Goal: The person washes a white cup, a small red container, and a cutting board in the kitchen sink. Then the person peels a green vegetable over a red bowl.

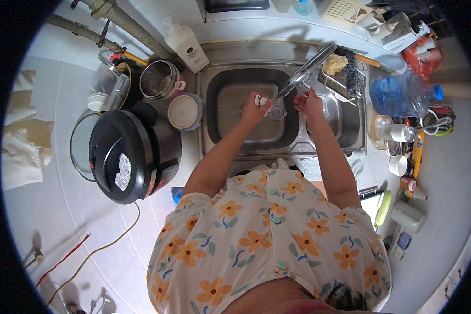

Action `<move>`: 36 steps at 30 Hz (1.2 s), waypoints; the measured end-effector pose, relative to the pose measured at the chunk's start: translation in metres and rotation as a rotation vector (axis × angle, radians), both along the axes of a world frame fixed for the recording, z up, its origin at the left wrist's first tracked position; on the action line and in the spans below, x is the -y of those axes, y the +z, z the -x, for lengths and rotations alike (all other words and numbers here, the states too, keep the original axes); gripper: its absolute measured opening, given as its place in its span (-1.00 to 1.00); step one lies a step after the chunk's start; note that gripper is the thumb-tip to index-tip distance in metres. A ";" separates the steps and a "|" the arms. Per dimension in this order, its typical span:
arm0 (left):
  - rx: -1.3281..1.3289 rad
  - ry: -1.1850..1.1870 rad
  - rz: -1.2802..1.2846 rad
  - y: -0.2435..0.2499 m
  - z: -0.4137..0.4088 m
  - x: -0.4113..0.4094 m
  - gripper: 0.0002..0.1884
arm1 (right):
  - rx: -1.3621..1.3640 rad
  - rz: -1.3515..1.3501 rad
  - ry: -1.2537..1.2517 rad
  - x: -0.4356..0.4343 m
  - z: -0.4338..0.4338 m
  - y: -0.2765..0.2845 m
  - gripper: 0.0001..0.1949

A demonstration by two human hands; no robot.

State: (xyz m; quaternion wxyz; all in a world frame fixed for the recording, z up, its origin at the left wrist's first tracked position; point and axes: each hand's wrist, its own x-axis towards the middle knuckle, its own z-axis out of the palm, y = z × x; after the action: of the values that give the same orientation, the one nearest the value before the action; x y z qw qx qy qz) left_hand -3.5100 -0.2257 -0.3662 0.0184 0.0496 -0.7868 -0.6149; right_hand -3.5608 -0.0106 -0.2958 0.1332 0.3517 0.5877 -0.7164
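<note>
My left hand (252, 109) is over the large basin of a stainless steel double sink (251, 145), with its fingers closed around a small white object (260, 100). The object's exact kind is unclear. Just to its right is the outlet end of a chrome swivel faucet (304, 72), which slants down over the basin. A clear, blurred patch (276, 111), perhaps running water, shows below that end. My right hand (311, 105) is palm-up above the divider between the basins, its fingers apart and nothing visible in them. Its fingertips come close to the faucet's underside.
A black electric cooker (121, 157), a lidded tub (184, 111) and an open metal pot (159, 80) crowd the left counter. Behind them stands a white pump bottle (188, 49). A wire rack (343, 84) with a sponge (334, 64) and a blue water jug (396, 94) are on the right.
</note>
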 end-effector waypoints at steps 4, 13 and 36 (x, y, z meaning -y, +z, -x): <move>-0.008 -0.020 0.044 -0.013 -0.006 0.016 -0.59 | -0.045 -0.061 -0.014 -0.007 0.019 -0.008 -0.58; -0.099 -0.055 0.154 0.054 -0.016 0.024 -0.62 | -0.209 -0.135 0.079 -0.002 0.008 -0.012 -0.70; 0.384 -0.121 -0.986 0.084 -0.031 -0.017 -0.44 | -0.649 -0.391 0.661 0.023 -0.090 0.087 -0.27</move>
State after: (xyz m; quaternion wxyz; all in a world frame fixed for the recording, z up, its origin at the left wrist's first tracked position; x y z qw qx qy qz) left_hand -3.4794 -0.2086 -0.2821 -0.1869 0.1187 -0.3950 -0.8916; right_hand -3.4706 -0.0335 -0.2088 0.0952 -0.0760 0.8020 -0.5848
